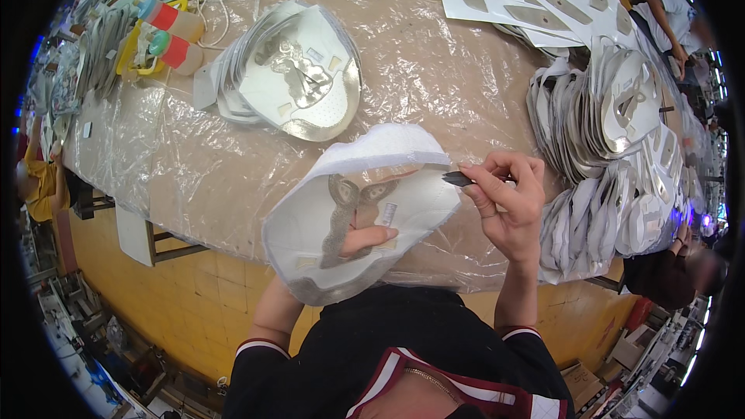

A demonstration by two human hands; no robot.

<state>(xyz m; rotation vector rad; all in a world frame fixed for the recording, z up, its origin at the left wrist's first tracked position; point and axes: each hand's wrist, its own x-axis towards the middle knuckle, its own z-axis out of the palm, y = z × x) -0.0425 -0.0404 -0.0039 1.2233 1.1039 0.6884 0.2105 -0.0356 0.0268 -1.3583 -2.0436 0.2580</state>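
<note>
Above the plastic-covered desk [233, 155], close to the chest, the left hand [365, 239] is holding up a white, flat cut shoe-upper panel with a grey overlay [353, 213], its fingers closing on it from beneath with the thumb showing on top. The right hand [504, 198] is pinching a small dark blade-like tool [458, 178] against the panel's right edge. It looks light, thin and floppy, so gripping near the middle with support underneath seems safest. Stacks of similar silver-trimmed panels [613, 132] are lying nearby, along with two glue bottles [174, 35].
</note>
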